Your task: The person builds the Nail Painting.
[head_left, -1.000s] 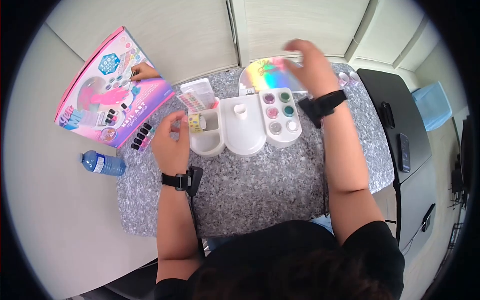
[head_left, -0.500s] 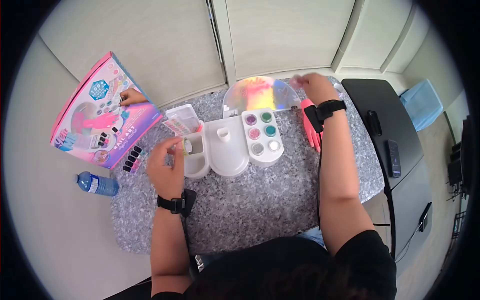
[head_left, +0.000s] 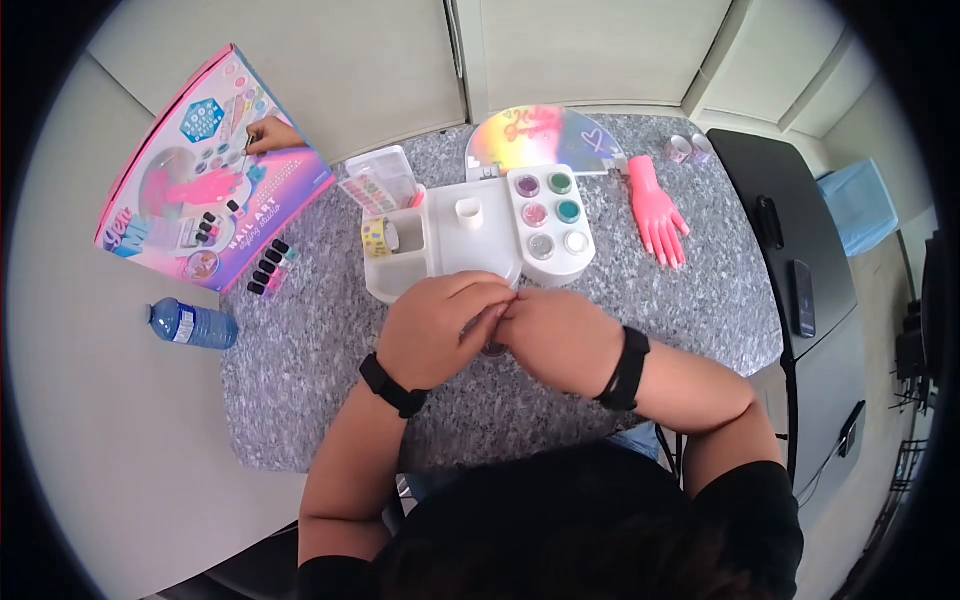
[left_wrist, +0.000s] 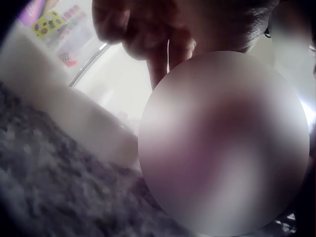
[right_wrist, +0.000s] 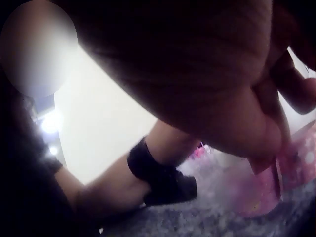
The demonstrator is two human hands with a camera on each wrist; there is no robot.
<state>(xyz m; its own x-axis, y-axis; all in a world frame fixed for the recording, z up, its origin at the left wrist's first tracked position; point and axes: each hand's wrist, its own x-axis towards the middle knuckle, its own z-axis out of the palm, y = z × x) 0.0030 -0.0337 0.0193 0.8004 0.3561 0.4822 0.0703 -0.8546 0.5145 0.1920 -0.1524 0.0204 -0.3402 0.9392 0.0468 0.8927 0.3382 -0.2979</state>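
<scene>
Returning from the desk's [head_left: 280, 400] far side, the right hand [head_left: 562, 340] meets the left hand [head_left: 435, 332] by a pink piece [right_wrist: 254, 200] (grips narrow; cannot tell whether holding it), suggesting two-handed work.

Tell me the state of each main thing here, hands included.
Left hand, fingers bent, beside the right hand.
Right hand, back facing up; whether it grips anything is unclear.
Pink model hand, lying on the table.
Box, standing.
Nail-polish bottles, black caps on.
Pots, six, seated in the white holder.
Phone, lying flat.
Water bottle, upright or lying unclear.
</scene>
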